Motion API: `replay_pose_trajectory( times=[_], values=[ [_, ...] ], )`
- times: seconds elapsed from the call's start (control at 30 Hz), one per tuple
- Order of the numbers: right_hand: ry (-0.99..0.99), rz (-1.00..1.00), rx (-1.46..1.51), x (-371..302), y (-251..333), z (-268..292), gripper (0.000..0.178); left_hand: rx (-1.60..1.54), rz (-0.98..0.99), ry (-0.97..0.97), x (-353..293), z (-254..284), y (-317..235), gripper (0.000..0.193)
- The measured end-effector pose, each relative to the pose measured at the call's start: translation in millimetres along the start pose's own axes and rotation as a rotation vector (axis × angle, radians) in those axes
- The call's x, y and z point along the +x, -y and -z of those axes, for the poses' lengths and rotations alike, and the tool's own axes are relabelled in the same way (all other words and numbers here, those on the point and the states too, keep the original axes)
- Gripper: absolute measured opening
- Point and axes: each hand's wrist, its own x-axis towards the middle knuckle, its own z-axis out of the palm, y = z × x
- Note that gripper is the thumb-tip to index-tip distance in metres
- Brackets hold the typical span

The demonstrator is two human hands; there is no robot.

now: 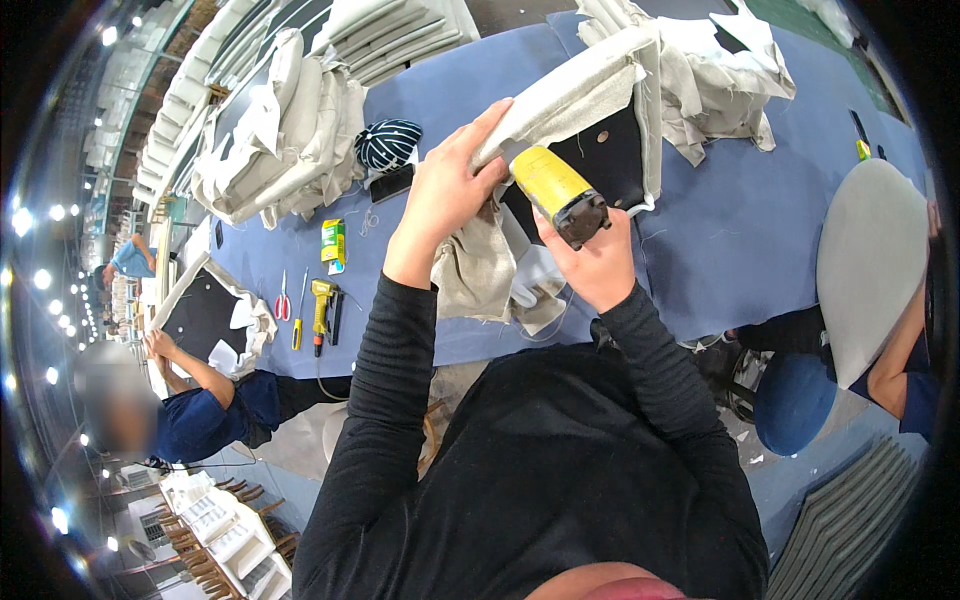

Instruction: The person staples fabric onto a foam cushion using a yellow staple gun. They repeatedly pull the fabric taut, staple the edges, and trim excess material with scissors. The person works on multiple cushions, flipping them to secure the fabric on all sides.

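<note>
My right hand (597,262) is wrapped round a yellow and black staple gun (550,182), its rounded back end toward me. The gun is over a padded panel with a black backing (622,160) and beige fabric (575,85) folded along its edges. With fingers on the outside and thumb on the inside, my left hand (445,195) grips the fabric-covered left edge of this panel. Loose beige cloth (475,265) hangs from the near side. The gun's nose is hidden behind its body, so I cannot tell whether it touches the panel.
On the blue table (720,235) lie red-handled scissors (283,298), a screwdriver (299,318), another staple gun (322,308), a green-yellow box (333,245), a phone (391,184) and a striped cap (387,145). Covered panels (300,150) are stacked left. Co-workers are at left (200,415) and right.
</note>
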Motion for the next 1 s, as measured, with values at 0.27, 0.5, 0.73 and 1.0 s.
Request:
replay_pose_trajectory(
  times=[0.27, 0.5, 0.73, 1.0],
  values=[
    [-0.004, 0.059, -0.067, -9, -12, -4, 0.034, 0.022, -0.011, -0.007, 0, -1, 2, 0.071],
    [-0.031, 0.111, -0.059, -8, -16, -6, 0.037, 0.001, -0.041, -0.014, -1, -3, 4, 0.072],
    [-0.029, 0.109, -0.139, -11, -22, -8, 0.044, 0.024, -0.018, 0.027, -1, 0, 0, 0.072],
    [0.049, -0.065, 0.069, -14, -40, 19, 0.033, -0.023, 0.034, 0.029, 1, 2, 11, 0.073]
  ],
)
